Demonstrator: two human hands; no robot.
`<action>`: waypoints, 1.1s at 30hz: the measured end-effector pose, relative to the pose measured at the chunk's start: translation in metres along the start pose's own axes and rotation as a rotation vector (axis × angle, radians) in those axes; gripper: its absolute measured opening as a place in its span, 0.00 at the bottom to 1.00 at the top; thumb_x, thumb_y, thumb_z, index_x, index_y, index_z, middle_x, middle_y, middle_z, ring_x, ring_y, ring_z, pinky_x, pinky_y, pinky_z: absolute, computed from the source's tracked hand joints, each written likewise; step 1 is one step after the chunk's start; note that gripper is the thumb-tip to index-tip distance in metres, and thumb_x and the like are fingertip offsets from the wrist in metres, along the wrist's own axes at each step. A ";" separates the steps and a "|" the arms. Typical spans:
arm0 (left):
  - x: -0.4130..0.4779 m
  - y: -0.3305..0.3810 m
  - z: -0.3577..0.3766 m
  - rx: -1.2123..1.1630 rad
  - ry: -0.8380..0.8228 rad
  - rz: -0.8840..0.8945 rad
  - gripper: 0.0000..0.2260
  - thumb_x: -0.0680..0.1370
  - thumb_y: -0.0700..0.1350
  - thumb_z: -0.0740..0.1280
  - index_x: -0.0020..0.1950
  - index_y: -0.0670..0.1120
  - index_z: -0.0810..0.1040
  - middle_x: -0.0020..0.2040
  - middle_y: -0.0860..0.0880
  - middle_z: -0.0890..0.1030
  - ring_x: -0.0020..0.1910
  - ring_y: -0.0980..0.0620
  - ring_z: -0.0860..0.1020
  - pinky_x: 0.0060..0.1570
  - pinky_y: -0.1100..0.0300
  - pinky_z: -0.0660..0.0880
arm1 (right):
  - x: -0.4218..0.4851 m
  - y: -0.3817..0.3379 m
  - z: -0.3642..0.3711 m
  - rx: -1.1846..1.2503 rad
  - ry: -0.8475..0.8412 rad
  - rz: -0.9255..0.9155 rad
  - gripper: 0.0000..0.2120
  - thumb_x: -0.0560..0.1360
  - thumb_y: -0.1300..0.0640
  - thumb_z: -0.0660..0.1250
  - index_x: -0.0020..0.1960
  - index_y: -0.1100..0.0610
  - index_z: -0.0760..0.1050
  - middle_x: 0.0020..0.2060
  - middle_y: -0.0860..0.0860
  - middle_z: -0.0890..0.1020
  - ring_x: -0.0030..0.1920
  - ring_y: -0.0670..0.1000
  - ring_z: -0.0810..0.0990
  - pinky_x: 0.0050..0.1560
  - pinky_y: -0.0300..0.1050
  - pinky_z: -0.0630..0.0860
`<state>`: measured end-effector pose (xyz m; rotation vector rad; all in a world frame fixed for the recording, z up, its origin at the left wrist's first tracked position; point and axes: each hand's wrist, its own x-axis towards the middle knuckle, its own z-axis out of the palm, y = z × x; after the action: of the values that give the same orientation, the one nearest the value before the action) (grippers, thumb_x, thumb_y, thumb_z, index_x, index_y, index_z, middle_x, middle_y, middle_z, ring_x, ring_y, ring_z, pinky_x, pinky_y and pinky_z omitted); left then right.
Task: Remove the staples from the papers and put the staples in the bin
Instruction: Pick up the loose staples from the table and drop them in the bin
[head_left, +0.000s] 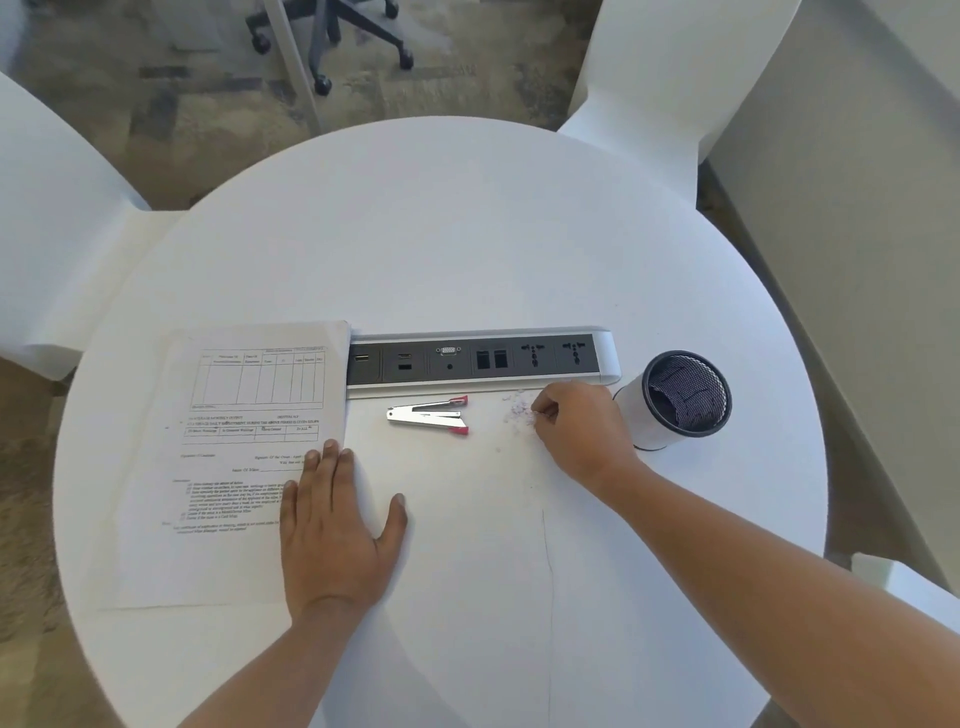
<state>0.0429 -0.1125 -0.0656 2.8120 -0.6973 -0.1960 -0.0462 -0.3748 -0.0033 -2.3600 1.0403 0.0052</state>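
We are logging the left hand (337, 525) lying flat, fingers straight and spread, on the right edge of the papers (234, 467), in front of the left end of the socket strip (483, 358). The right hand (576, 431) is curling its fingertips together, pinching into the staples (519, 410) scattered just in front of the strip's right half. The red-tipped staple remover (428, 415) is lying untouched just in front of the strip's middle. The bin (685, 397), a mesh cup, is standing upright just past the strip's right end. The papers' top corner is overlapping the strip's left end.
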 end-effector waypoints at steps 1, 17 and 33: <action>0.000 0.000 0.000 -0.001 -0.001 -0.001 0.37 0.74 0.65 0.55 0.77 0.42 0.65 0.79 0.46 0.65 0.80 0.47 0.59 0.79 0.47 0.52 | -0.003 0.000 -0.003 0.055 0.011 0.030 0.07 0.72 0.62 0.66 0.43 0.54 0.82 0.38 0.48 0.84 0.41 0.50 0.80 0.42 0.42 0.78; -0.001 0.000 -0.002 0.017 -0.019 0.011 0.38 0.73 0.65 0.54 0.75 0.40 0.67 0.78 0.44 0.66 0.79 0.44 0.62 0.78 0.44 0.55 | -0.069 -0.003 -0.094 1.160 -0.034 0.410 0.04 0.72 0.70 0.71 0.40 0.63 0.81 0.32 0.53 0.82 0.33 0.46 0.80 0.41 0.37 0.80; 0.001 0.001 0.000 0.014 -0.009 0.021 0.38 0.72 0.65 0.55 0.74 0.40 0.68 0.77 0.41 0.68 0.78 0.42 0.63 0.77 0.42 0.57 | -0.035 0.049 -0.153 0.188 0.204 0.248 0.11 0.74 0.64 0.65 0.47 0.51 0.84 0.38 0.46 0.83 0.38 0.47 0.83 0.31 0.32 0.74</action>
<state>0.0438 -0.1137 -0.0657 2.8178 -0.7329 -0.2015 -0.1362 -0.4524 0.1102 -2.0821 1.3631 -0.2352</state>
